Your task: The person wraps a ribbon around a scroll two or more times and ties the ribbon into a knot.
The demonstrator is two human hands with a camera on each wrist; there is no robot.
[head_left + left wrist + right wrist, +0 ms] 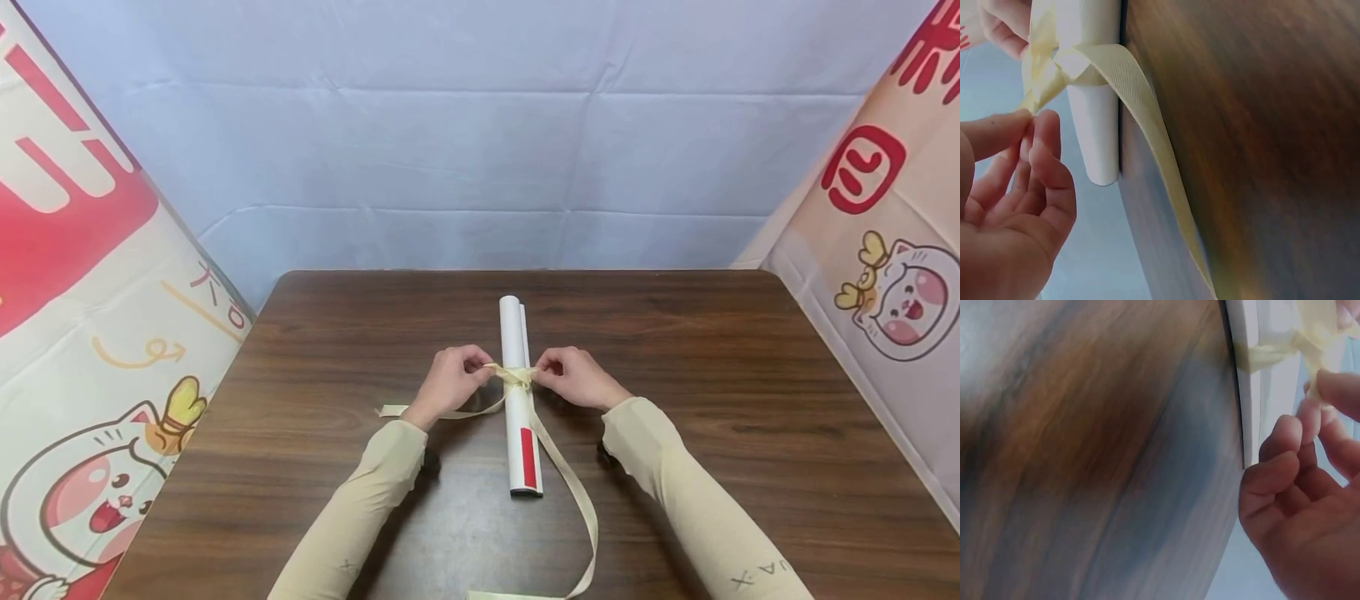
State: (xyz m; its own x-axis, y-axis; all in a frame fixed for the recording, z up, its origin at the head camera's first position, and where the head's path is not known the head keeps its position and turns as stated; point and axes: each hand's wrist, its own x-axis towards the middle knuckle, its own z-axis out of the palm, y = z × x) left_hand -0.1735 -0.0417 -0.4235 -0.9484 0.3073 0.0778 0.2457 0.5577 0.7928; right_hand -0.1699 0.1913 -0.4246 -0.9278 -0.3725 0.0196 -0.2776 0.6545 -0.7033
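A white paper roll [513, 333] with a red patch near its close end lies lengthwise on the table. Round its middle runs a pale yellow ribbon [517, 377], crossed and knotted on top. On the left side my left hand [452, 379] pinches one loop of the ribbon between thumb and forefinger. My right hand [579, 377] pinches another part of it just right of the roll. The left wrist view shows the left thumb and finger meeting on the ribbon [1040, 87]. In the right wrist view, the right hand [1310, 481] grips ribbon beside the knot.
One ribbon tail trails left under the left wrist; a longer tail [588, 508] curves over the table towards the front edge. The dark wooden table [300, 333] meets a pale cloth backdrop [450, 150]. Printed cartoon banners [900, 300] stand on both sides.
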